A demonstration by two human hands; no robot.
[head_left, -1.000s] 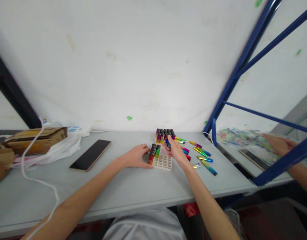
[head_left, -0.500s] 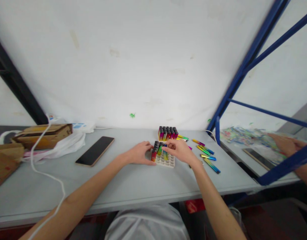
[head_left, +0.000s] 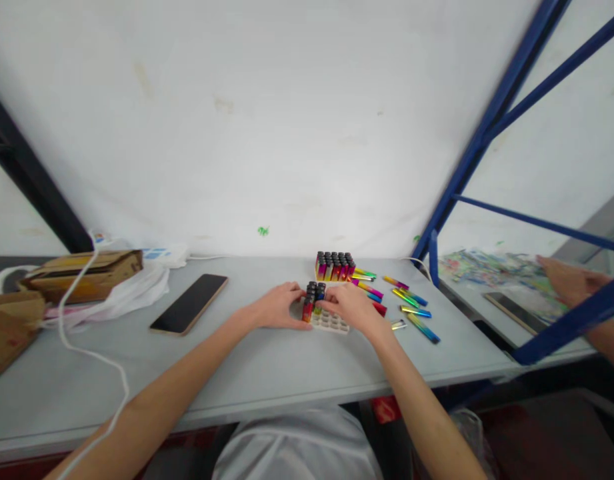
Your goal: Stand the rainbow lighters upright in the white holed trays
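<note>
A white tray with rows of holes (head_left: 331,323) lies on the desk, several lighters with black tops standing upright along its left side. My left hand (head_left: 281,308) curves round the tray's left end, thumb at the near corner and fingers at the far one, gripping it by the red-orange lighter (head_left: 307,311). Over the tray, my right hand (head_left: 351,304) has its thumb and fingers closed at a lighter with a blue upper part and yellow-green lower part (head_left: 318,309), which stands in the second row. My right fingers partly hide it.
Behind stands a full block of upright lighters (head_left: 335,266). Loose shiny lighter-like pieces (head_left: 423,328) lie scattered to the right. A phone (head_left: 191,304), cardboard boxes (head_left: 84,275) and a white cable (head_left: 94,353) are on the left. A blue metal frame (head_left: 461,173) rises on the right.
My right hand has moved slightly left and lowered the blue-green lighter into the tray beside the others. My left hand stays at the tray's left end.
</note>
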